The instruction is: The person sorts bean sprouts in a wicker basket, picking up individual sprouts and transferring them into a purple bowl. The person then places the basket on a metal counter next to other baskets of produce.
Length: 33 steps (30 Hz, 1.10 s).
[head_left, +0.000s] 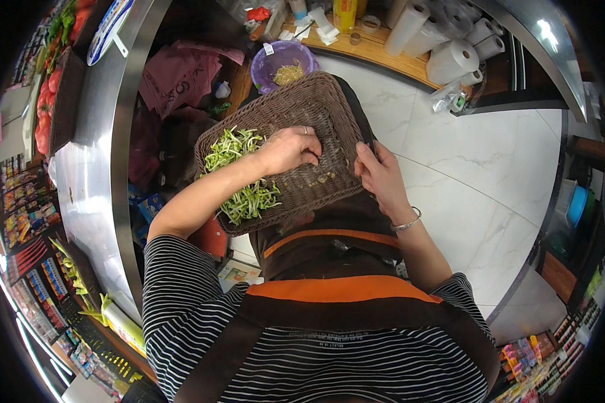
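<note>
A brown woven basket (302,106) rests tilted across my lap. Green sprouts with pale stems (249,201) lie heaped along its left side, partly covered by my left forearm. My left hand (291,148), with a ring on one finger, is inside the basket to the right of the sprouts. Its fingers curl down close to the woven floor, and whatever may be between them is hidden. With thumb and fingers, my right hand (380,171) grips the basket's right rim. Small tan bits (326,177) are scattered on the basket's floor.
Just beyond the basket stands a purple bin (262,70) with pale root scraps (288,73) inside. Rolls of clear plastic bags (454,63) sit on a wooden shelf (322,48). A steel counter (93,166) runs along my left, with tomatoes (45,113) beyond it. White tiled floor (464,201) lies to the right.
</note>
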### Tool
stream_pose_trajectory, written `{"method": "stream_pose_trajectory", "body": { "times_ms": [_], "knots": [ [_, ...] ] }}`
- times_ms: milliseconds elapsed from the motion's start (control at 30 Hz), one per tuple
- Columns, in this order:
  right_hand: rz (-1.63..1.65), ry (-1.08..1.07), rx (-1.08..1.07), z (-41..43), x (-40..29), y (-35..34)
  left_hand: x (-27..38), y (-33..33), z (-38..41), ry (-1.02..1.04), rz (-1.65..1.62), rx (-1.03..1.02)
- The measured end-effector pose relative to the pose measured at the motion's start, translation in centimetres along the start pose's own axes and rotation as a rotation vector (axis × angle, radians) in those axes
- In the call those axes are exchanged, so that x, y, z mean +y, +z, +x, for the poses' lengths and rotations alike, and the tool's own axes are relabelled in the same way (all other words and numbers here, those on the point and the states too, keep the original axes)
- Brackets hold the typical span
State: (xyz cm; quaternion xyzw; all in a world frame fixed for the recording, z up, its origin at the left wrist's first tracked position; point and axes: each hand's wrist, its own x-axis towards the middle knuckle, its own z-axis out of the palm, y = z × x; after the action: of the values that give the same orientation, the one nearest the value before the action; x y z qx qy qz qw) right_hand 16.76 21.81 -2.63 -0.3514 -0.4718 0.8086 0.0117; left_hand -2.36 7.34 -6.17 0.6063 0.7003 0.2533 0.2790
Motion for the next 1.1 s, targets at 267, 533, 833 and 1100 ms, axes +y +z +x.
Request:
{"method": "stream_pose_trajectory", "body": {
  "times_ms": [267, 533, 833, 1100],
  "knots": [
    [0.011, -0.022, -0.001, -0.1, 0.3, -0.2, 0.3, 0.5, 0.3, -0.024, -0.078, 0.089],
    [0.031, -0.023, 0.000, -0.1, 0.4, -0.1, 2.1, 2.4, 2.9, -0.070, -0.025, 0.161],
    [0.055, -0.023, -0.010, 0.0, 0.6, -0.3, 1.9, 3.4, 2.9, -0.012, 0.024, 0.166],
    [0.065, -0.012, -0.005, -0.2, 0.3, -0.4, 1.4, 1.4, 1.1, -0.086, -0.203, 0.200]
  ]
}}
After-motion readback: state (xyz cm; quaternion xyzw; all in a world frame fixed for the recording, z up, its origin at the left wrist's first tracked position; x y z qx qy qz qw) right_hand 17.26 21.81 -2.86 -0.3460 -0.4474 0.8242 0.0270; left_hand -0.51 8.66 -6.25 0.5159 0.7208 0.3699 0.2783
